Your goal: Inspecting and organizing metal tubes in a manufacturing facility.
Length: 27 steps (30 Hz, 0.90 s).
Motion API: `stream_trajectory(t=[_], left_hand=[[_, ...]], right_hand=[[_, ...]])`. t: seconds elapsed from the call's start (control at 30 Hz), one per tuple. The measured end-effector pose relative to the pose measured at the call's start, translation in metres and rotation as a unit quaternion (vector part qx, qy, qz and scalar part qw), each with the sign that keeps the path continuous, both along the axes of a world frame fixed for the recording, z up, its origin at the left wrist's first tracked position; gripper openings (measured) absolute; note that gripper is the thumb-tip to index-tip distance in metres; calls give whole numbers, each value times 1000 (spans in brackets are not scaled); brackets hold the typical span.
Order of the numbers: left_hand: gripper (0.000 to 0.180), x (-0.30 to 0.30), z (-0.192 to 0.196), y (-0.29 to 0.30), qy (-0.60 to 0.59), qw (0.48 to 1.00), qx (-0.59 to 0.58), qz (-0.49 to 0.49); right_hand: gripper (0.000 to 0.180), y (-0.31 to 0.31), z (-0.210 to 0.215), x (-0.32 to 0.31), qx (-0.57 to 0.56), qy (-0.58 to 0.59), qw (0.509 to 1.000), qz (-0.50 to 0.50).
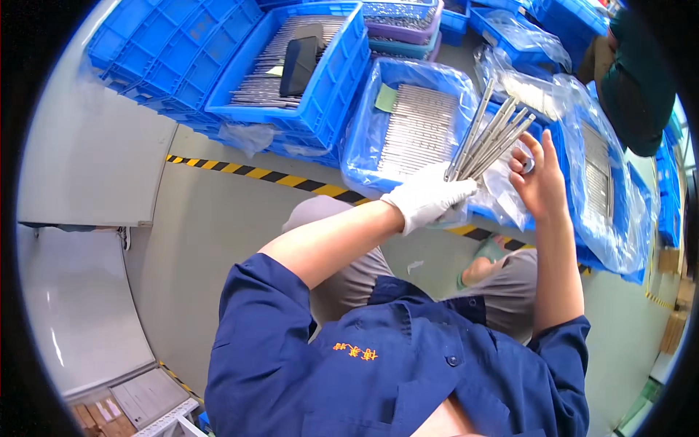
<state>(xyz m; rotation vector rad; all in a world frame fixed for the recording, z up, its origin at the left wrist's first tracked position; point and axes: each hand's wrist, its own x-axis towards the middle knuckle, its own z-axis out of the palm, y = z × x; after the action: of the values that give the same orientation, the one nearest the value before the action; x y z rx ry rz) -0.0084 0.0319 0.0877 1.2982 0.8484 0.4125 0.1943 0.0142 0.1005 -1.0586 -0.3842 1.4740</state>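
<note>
Gripping metal rods (489, 135), gloved left hand (426, 198) raised; bare right hand (537, 178) alongside.

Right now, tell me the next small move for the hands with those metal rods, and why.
Probably bring the right hand onto the fanned tips of the metal rods and square them up. The gloved left hand grips only their lower ends, so the tops splay apart above the plastic-lined blue crate, and the bare right hand is open just beside them.

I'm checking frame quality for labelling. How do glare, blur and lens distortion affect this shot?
Head view: strong fisheye bend with a black rim; glare on the plastic bin liners; the metal rods in the gloved left hand are sharp, as is the bare right hand.
</note>
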Motion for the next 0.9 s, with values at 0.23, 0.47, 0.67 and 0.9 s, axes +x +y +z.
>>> stream_trajectory(t=[0.23, 0.47, 0.67, 0.9], left_hand=[[36, -8, -31, 33, 92, 979, 181, -5], [28, 0, -20, 39, -16, 1000, 8, 15], [33, -5, -19, 40, -82, 996, -8, 14], [30, -12, -13, 32, -69, 988, -134, 30]], right_hand=[[38, 14, -74, -3, 92, -515, 796, 305], [35, -2, -68, -29, 244, -713, 605, 257], [32, -5, -70, -7, 283, -740, 519, 320], [28, 18, -28, 15, 109, -286, 950, 60]])
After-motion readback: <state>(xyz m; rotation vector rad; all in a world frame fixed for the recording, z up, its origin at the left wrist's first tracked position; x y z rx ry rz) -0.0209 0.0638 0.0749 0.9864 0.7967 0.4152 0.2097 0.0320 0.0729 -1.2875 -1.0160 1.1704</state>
